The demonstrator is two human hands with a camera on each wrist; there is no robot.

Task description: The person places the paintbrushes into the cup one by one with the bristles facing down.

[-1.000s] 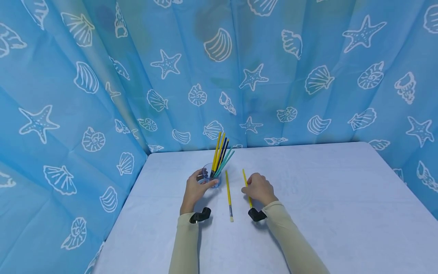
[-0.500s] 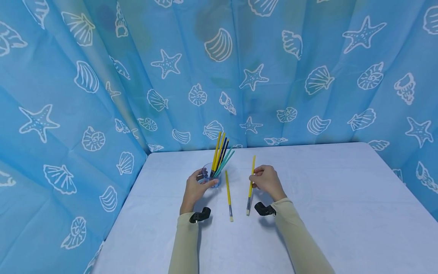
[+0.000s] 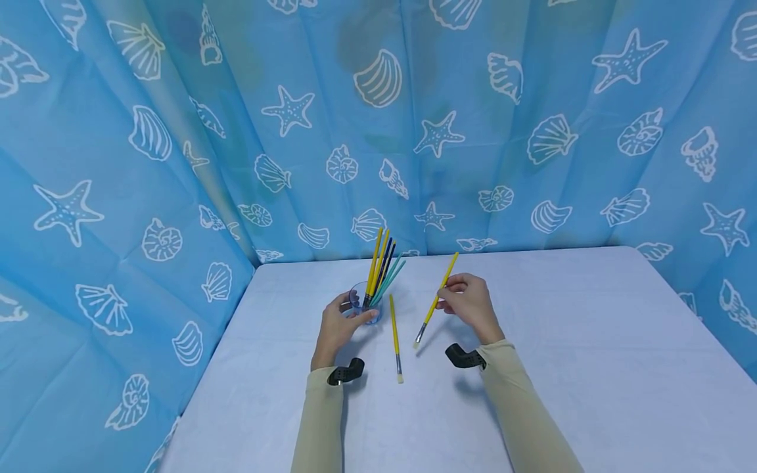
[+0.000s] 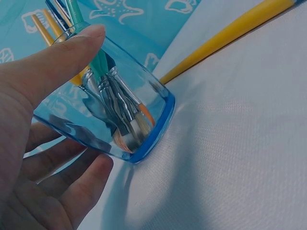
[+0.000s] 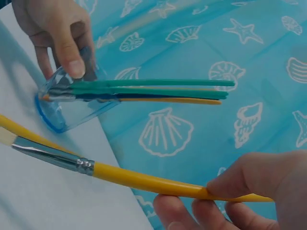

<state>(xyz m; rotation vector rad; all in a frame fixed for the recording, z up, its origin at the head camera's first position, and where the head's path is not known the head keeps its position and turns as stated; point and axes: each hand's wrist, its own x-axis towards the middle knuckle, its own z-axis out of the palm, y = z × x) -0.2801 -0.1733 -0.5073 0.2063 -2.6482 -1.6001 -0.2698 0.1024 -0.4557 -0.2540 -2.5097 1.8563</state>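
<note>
My left hand (image 3: 340, 330) grips a clear blue plastic cup (image 4: 165, 108), thumb on one side and fingers round the other. Several paintbrushes with yellow, dark blue and green handles (image 3: 387, 279) stand in it, bristles down, as the left wrist view shows. My right hand (image 3: 472, 305) pinches a yellow paintbrush (image 5: 139, 182) by its handle between thumb and fingertips. That brush slants with its pale flat bristles down toward the left, over the table. Between the hands a second yellow paintbrush (image 3: 395, 335) lies on the cloth, bristles toward me.
A white cloth covers the table (image 3: 591, 368). Behind it and along the left side hangs a blue curtain (image 3: 378, 131) printed with white shells and starfish. Each wrist wears a black camera mount (image 3: 464, 357).
My right hand has lifted its paintbrush off the cloth and moved it right and away from me, tilting its handle end rightward. The left hand and cup have stayed still.
</note>
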